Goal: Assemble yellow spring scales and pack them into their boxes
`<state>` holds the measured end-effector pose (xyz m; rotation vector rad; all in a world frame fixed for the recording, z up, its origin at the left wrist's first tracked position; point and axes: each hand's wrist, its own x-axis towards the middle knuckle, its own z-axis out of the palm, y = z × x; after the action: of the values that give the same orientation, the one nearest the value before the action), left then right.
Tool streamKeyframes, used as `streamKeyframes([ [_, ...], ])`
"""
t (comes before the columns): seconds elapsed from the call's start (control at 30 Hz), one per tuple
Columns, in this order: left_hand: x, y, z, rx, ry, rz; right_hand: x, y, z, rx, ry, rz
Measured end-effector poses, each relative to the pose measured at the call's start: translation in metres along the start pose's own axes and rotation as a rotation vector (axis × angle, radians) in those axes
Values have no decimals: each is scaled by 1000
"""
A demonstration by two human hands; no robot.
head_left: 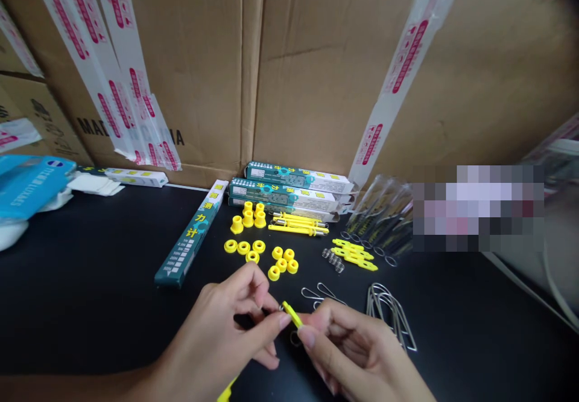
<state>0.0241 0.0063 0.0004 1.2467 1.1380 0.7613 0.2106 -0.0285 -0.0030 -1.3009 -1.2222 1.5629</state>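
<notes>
Over the black table my right hand (pixel 357 344) pinches a slim yellow plastic strip (pixel 293 315) between thumb and finger. My left hand (pixel 239 320) is closed in a pinch at the strip's far end, on a small metal wire piece (pixel 281 308) mostly covered by the fingertips. Below the strip a thin ring (pixel 295 338) shows faintly; what it belongs to I cannot tell. Just beyond the hands lie bent wire hooks (pixel 321 294), several small coil springs (pixel 333 261) and several flat yellow strips (pixel 354 253). Larger wire hooks (pixel 389 308) are beside my right hand.
Yellow flanged sleeves (pixel 237 225), yellow rings (pixel 243 247) and small caps (pixel 281 264) stand in groups. Behind them are yellow rods (pixel 298 228) and printed boxes (pixel 280 192). Clear tubes (pixel 380 215) lean at right. One long box (pixel 192 236) lies left. Cardboard (pixel 307 76) walls the back.
</notes>
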Motion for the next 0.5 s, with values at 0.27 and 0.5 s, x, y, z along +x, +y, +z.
streamKeyframes([
  [0.27,2,0,2,-147,-28,-6,1,-4,-13,-35,-72,-4],
  [0.5,5,-7,0,-237,-83,23,-1,12,-25,-628,-33,-468],
])
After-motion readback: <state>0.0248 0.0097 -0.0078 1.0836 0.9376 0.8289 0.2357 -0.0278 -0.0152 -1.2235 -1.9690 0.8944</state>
